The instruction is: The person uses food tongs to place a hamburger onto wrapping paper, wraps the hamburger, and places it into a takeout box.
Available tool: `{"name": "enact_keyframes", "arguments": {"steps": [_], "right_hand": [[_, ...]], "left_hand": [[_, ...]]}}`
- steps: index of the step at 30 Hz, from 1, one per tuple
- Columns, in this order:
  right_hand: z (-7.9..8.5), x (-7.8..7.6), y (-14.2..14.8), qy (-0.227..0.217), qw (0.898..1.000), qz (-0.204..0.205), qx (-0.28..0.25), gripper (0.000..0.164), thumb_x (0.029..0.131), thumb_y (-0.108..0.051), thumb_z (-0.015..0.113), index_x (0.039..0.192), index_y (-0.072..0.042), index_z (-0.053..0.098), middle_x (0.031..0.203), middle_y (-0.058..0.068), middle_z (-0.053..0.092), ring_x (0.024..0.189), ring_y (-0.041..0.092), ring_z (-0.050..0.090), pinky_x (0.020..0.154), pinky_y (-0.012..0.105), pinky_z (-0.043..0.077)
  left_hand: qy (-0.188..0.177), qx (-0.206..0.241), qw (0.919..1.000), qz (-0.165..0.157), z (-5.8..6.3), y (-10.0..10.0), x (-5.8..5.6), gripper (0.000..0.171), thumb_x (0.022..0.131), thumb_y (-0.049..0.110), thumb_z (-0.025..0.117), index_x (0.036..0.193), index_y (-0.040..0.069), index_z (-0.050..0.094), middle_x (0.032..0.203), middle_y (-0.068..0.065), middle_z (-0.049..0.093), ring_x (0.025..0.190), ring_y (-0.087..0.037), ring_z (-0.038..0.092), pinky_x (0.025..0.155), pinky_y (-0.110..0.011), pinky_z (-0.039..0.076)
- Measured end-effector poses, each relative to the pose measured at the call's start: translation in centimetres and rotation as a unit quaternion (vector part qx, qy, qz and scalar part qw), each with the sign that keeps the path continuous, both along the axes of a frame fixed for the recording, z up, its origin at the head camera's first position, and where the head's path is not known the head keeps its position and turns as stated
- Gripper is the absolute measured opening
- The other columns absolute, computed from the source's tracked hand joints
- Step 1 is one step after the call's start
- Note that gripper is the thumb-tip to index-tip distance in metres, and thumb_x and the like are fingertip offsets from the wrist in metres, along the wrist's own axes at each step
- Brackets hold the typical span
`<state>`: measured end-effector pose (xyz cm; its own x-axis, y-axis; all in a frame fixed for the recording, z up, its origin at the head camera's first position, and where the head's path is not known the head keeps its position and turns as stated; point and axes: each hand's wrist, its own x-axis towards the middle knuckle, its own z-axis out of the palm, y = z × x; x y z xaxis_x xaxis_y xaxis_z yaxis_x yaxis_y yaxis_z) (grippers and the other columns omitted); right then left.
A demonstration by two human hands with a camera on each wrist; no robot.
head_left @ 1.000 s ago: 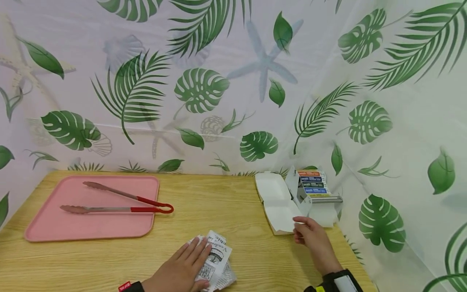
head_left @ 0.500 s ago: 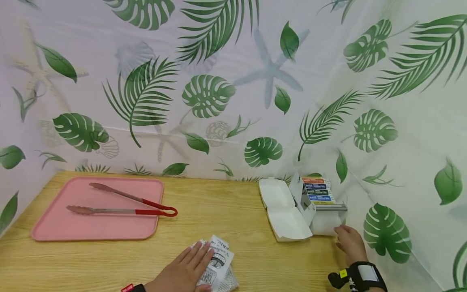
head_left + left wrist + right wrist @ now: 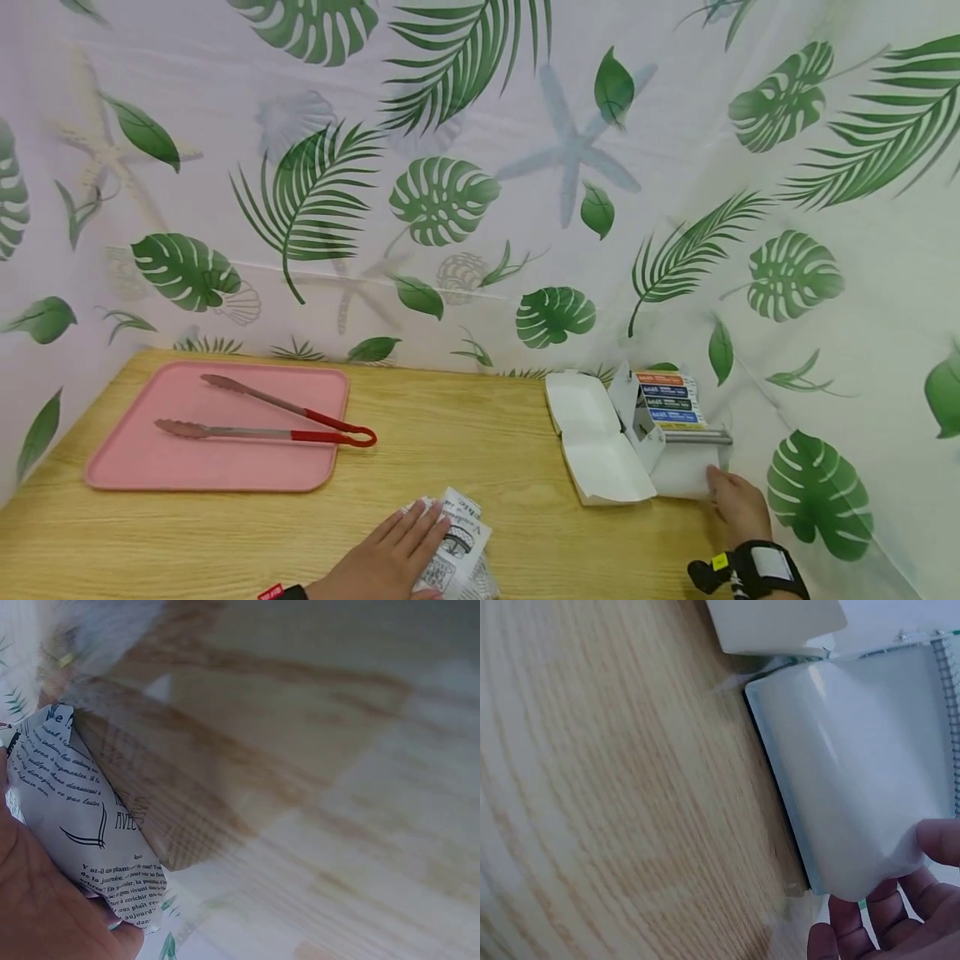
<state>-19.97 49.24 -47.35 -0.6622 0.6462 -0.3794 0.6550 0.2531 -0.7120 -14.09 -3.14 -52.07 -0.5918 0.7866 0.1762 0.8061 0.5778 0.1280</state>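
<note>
My left hand [image 3: 390, 546] rests with its fingers laid flat over a folded printed paper packet [image 3: 467, 537] near the table's front edge. In the left wrist view the packet [image 3: 97, 825] shows lines of dark text beside the thumb side of the palm. At the right, my right hand [image 3: 741, 504] pinches the corner of a white strip [image 3: 682, 468] that comes out of a label dispenser [image 3: 628, 408]. Striped coloured labels [image 3: 666, 400] lie across the dispenser's top. The right wrist view has the thumb [image 3: 941, 841] on the strip's surface and the fingers curled beneath it.
An opened white clamshell box [image 3: 603, 467] lies against the dispenser's left side. A pink tray [image 3: 225, 467] at the left bears red-handled tongs [image 3: 330, 436], whose looped end overhangs the tray's right edge. A leaf-patterned curtain [image 3: 450, 333] borders the wooden table [image 3: 465, 433].
My right hand has moved right, from beside the open white box to the dispenser's strip, and now holds its corner. The left hand has stayed on the packet. The head view has shifted slightly.
</note>
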Motion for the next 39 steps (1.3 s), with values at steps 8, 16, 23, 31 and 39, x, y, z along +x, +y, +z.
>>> {"name": "enact_keyframes", "arguments": {"steps": [8, 16, 23, 31, 39], "right_hand": [[-0.5, 0.0, 1.9, 0.101, 0.986, -0.024, -0.129, 0.069, 0.108, -0.036, 0.041, 0.157, 0.008, 0.022, 0.143, 0.022, 0.037, 0.122, 0.032, 0.038, 0.102, 0.045, 0.038], [-0.3, 0.5, 2.9, 0.107, 0.973, 0.010, -0.203, 0.074, 0.109, -0.038, 0.041, 0.160, 0.005, 0.010, 0.142, 0.015, 0.034, 0.115, 0.020, 0.039, 0.113, 0.044, 0.029], [-0.4, 0.6, 3.1, 0.100, 0.978, 0.020, -0.182, 0.071, 0.109, -0.034, 0.042, 0.157, 0.010, 0.013, 0.146, 0.021, 0.029, 0.117, 0.026, 0.038, 0.114, 0.047, 0.028], [-0.4, 0.7, 3.3, 0.093, 0.979, 0.016, -0.181, 0.070, 0.110, -0.032, 0.042, 0.156, 0.012, 0.013, 0.147, 0.023, 0.030, 0.118, 0.027, 0.039, 0.113, 0.047, 0.030], [-1.0, 0.7, 3.6, 0.091, 0.980, -0.008, -0.180, 0.064, 0.111, -0.025, 0.040, 0.157, 0.010, 0.012, 0.152, 0.025, 0.025, 0.122, 0.029, 0.037, 0.117, 0.047, 0.027]], "left_hand": [[-0.015, -0.009, 0.9998, 0.001, 0.3, 0.0, 0.1, 0.074, 0.107, 0.058, 0.020, 0.158, 0.006, 0.033, 0.163, -0.013, 0.033, 0.149, -0.030, 0.034, 0.114, -0.043, 0.036], [-0.010, -0.010, 0.9999, 0.000, 0.4, 0.0, 0.1, 0.074, 0.107, 0.059, 0.021, 0.157, 0.006, 0.033, 0.163, -0.013, 0.034, 0.148, -0.030, 0.034, 0.114, -0.043, 0.036], [-0.003, -0.010, 0.9999, -0.002, 0.4, 0.0, 0.1, 0.074, 0.107, 0.058, 0.021, 0.157, 0.005, 0.033, 0.162, -0.013, 0.034, 0.148, -0.030, 0.035, 0.113, -0.043, 0.037], [-0.017, -0.008, 0.9998, 0.001, 0.3, 0.0, 0.1, 0.074, 0.107, 0.058, 0.022, 0.157, 0.005, 0.033, 0.162, -0.014, 0.034, 0.148, -0.031, 0.034, 0.114, -0.044, 0.037], [0.003, -0.011, 0.9999, 0.005, 0.2, 0.1, 0.2, 0.074, 0.107, 0.059, 0.022, 0.157, 0.006, 0.035, 0.162, -0.013, 0.036, 0.148, -0.030, 0.036, 0.112, -0.042, 0.035]]}}
